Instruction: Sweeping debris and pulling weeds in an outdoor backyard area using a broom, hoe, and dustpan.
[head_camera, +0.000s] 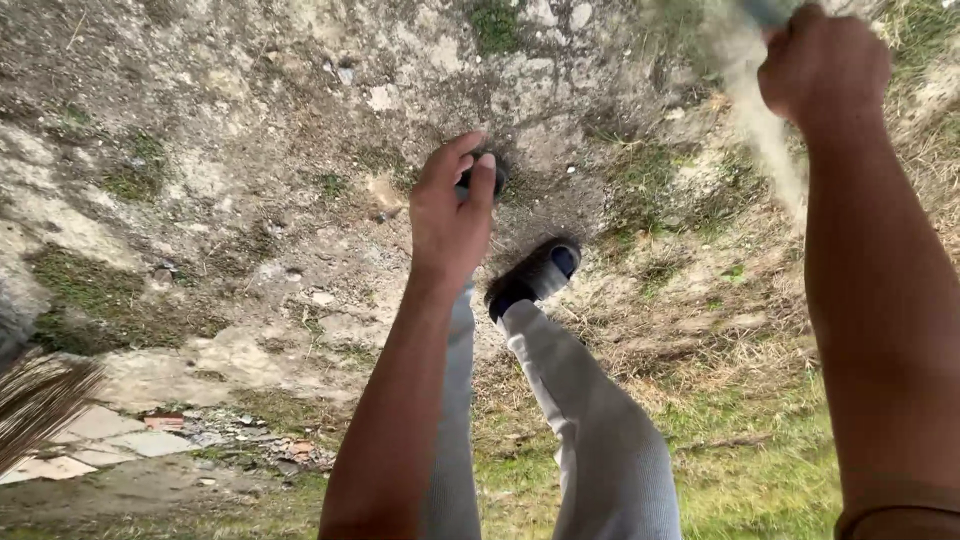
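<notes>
The right hand (822, 62) is fisted around a pale, blurred handle (765, 125) near the ground's (250, 150) top right corner. The left hand (450, 215) hangs empty, fingers loosely curled, above a dark shoe (535, 275).

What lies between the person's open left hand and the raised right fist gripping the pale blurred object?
In the head view, between the left hand and right hand lies only bare cracked ground with grass patches; nothing spans it.

open rocky ground (250, 150) lies free leftward; a broom head (35, 400) at the far left edge blocks there.
</notes>
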